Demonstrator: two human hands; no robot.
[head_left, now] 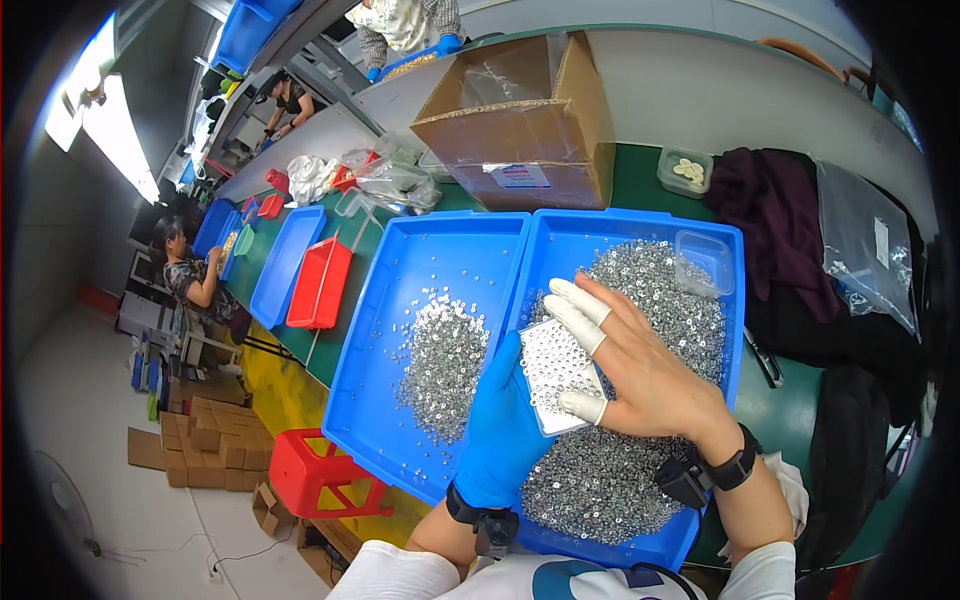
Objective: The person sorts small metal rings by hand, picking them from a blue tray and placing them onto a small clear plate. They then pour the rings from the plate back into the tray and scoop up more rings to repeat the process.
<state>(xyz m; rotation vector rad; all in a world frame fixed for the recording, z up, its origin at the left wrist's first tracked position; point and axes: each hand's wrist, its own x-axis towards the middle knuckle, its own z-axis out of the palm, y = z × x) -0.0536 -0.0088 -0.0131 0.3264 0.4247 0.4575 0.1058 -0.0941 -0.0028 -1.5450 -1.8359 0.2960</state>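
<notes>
My left hand (500, 430), in a blue glove, grips a small clear plate (555, 372) by its left side. Small ring-shaped metal parts dot its white-looking face. Over the plate's right side reaches my right hand (645, 375), its fingers stretched and thumb apart, with white finger cots on two fingers and the thumb. The thumb tip lies at the plate's lower right. Beneath both hands is a blue tray (565, 232) spread with many metal rings (600, 490). To its left, another blue tray (430, 250) holds a smaller heap of rings (440, 370).
A clear plastic box (703, 262) sits in the right tray's far corner. Beyond stand a cardboard box (530, 130) and a tub of pale pieces (685, 172). A knife (763, 358) and dark cloth (765, 215) lie right. Left are a red bin (320, 283) and red stool (320, 475).
</notes>
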